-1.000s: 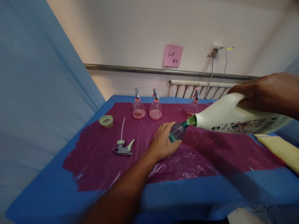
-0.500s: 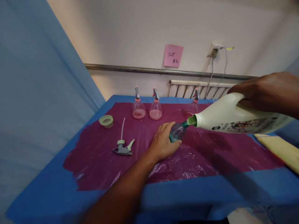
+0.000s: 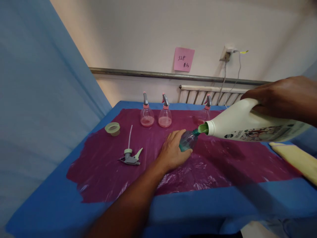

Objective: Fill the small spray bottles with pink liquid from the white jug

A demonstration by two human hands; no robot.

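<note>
My left hand (image 3: 174, 150) is wrapped round a clear spray bottle (image 3: 188, 140) without its top, tilted to the right, with green liquid low inside. By its handle my right hand (image 3: 282, 97) grips a large pale detergent jug (image 3: 237, 124), tipped to the left. The jug's green-lined spout meets the green neck of the bottle. A grey and pale green spray nozzle (image 3: 129, 159) with its dip tube lies on the purple plastic sheet (image 3: 104, 178), left of my left arm.
Two spray bottles (image 3: 147, 117) with pink liquid stand at the back; another spray bottle (image 3: 204, 112) is partly behind the jug's mouth. A pale cap (image 3: 113, 129) sits at left. Yellow folded material (image 3: 294, 158) lies at right on the blue table cover (image 3: 198, 205).
</note>
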